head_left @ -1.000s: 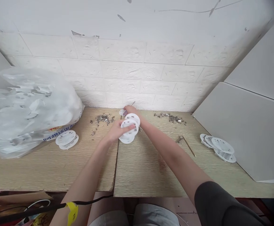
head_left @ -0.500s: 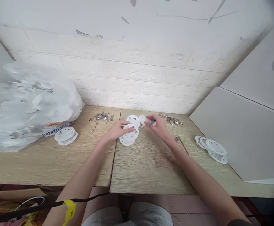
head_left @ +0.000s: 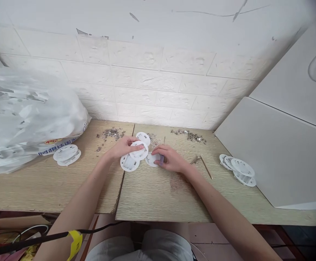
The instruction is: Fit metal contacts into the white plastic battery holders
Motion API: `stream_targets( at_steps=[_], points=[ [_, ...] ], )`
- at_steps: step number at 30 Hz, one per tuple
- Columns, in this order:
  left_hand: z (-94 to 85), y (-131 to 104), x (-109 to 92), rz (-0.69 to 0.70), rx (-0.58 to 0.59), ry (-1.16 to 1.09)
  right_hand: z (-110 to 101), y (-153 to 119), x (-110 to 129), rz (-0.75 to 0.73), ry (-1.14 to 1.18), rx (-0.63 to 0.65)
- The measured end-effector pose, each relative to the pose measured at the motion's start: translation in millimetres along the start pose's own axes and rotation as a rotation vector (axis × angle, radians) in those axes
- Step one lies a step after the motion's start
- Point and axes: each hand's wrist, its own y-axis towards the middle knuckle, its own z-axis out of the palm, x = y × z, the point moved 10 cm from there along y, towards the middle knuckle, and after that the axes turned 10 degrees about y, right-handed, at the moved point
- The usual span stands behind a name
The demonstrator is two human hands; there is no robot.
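Note:
My left hand [head_left: 123, 146] grips a round white plastic disc [head_left: 138, 152] by its edge, thumb on top. Around it, another white disc [head_left: 143, 137] lies behind and a third disc [head_left: 129, 165], with slots in it, lies in front. My right hand [head_left: 171, 159] holds one more white disc [head_left: 149, 159] by its right side. Tucked in the same fingers is a small screwdriver-like tool [head_left: 161, 159] with a bluish clear handle, its thin shaft pointing up. Small metal pieces [head_left: 154, 140] are scattered just behind my hands.
Piles of small metal clips [head_left: 113, 134] and more metal parts [head_left: 195, 137] lie along the wall. A full plastic bag [head_left: 33, 119] stands left, with discs [head_left: 67, 154] before it. More discs [head_left: 242, 168] lie right. A thin brown stick [head_left: 206, 167] rests beside my right forearm.
My right hand has come nearer to me and lowered its disc beside the left hand's discs, the tool now upright. The left hand still holds its disc. The whole view has shifted slightly.

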Motion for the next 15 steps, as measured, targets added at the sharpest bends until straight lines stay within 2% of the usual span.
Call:
stream_targets(
  at_steps=[4, 8, 12, 15],
  points=[
    [6.0, -2, -4, -0.011, 0.055, -0.031, 0, 0, 1, -0.008, -0.002, -0.002],
    [7.1, -7, -14, 0.001, 0.104, -0.067, -12, -1, -5, 0.036, -0.002, -0.104],
    [2.9, -8, -19, 0.017, 0.086, -0.084, -27, -4, -9, 0.079, -0.005, -0.219],
    [-4.9, -6, -18, 0.043, -0.008, -0.193, -50, -11, -11, 0.125, 0.024, -0.378]
  ],
)
